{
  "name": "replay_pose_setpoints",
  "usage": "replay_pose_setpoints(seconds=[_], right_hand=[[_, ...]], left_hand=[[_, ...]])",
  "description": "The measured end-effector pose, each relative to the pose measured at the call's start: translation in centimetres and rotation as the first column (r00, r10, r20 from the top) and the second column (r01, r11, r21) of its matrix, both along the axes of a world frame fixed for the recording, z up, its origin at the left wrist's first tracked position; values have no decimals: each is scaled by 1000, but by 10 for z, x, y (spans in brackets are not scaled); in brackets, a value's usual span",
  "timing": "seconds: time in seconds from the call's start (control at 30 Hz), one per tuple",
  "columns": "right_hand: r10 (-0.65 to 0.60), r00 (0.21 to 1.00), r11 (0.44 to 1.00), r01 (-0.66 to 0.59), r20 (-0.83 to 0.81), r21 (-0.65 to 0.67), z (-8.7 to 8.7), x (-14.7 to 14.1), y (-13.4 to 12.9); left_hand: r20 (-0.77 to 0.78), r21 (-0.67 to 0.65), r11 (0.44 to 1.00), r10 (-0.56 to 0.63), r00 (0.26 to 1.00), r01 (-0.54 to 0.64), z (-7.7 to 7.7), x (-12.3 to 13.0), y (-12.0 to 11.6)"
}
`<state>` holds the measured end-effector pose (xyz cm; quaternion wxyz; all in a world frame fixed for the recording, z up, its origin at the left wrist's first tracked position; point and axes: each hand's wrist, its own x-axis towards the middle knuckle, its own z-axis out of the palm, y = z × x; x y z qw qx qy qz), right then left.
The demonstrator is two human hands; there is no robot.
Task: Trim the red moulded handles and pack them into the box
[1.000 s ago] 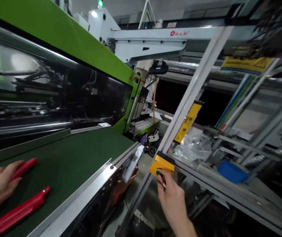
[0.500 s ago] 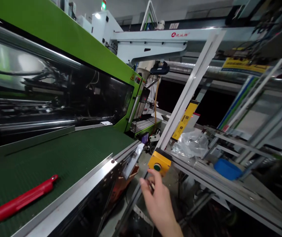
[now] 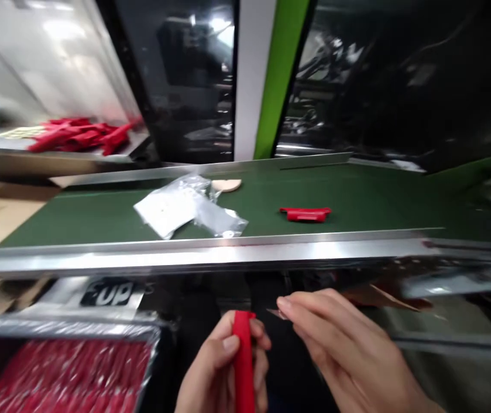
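My left hand [image 3: 223, 367] is wrapped round a long red plastic part [image 3: 244, 364], held upright below the conveyor's near rail. To its right, my right hand [image 3: 340, 344] pinches a small, thin, pointed blade [image 3: 276, 313]. Its tip points left toward the red part and stays apart from it. Most of the blade is hidden by the fingers. Another red plastic part [image 3: 306, 214] lies on the green conveyor belt [image 3: 370, 201] beyond my hands.
On the belt lie clear plastic bags [image 3: 185, 203] and a beige half-round piece [image 3: 226, 184]. A lined box [image 3: 155, 332] of red parts stands at lower left. More red parts [image 3: 77, 135] are heaped at upper left. A metal rail [image 3: 271, 252] edges the belt.
The view has swung left from the yellow button box to the conveyor. My right hand has left the button. My left hand, unseen before, now shows holding a red plastic part.
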<state>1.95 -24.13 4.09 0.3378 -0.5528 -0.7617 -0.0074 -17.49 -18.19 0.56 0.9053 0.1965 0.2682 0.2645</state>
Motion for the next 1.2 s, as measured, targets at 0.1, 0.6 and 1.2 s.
replay_pose_setpoints(seconds=[0.1,0.6,1.2], right_hand=[[42,996,999,-44,75,31,-1,-11,3],[53,996,997,-56,78,43,-7,-27,-3],[105,982,991,-117,155,65,-11,-44,-8]], left_hand=[[-1,7,998,64,998,-64,5,-5,-9],[53,132,987,90,995,-96,2,-15,-18],[-86,114,977,189,978,-179,17,-13,-4]])
